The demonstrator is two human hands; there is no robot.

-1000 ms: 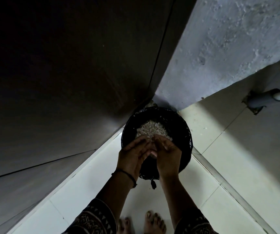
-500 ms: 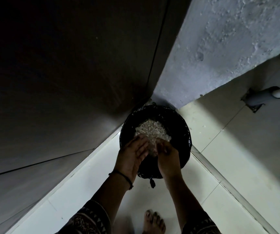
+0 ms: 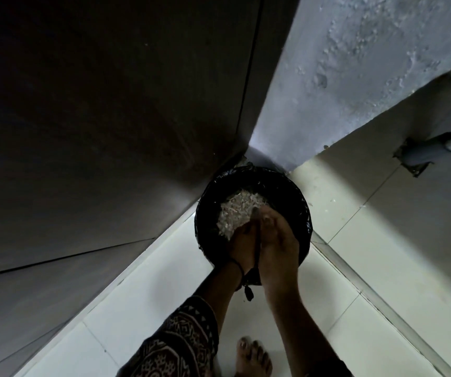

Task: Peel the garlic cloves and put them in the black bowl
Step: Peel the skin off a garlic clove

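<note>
Left hand (image 3: 243,239) and right hand (image 3: 278,239) — together above black-lined bin (image 3: 298,195) of peels (image 3: 237,211)

Bin (image 3: 295,197) lined with black bag, in corner on white floor tiles (image 3: 142,303). Dark cabinet panel (image 3: 110,104) at my left, rough grey wall (image 3: 368,63) ahead. Grey pipe (image 3: 425,151) far right. My bare foot (image 3: 253,357) below, beside patterned sleeve (image 3: 181,344).

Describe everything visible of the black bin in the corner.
The bin is round, lined with a crinkled black plastic bag over its rim. It stands on the pale floor tiles, tucked into the corner. A heap of pale peelings lies inside. The left hand and right hand, pressed together, hover over its near side.
</note>
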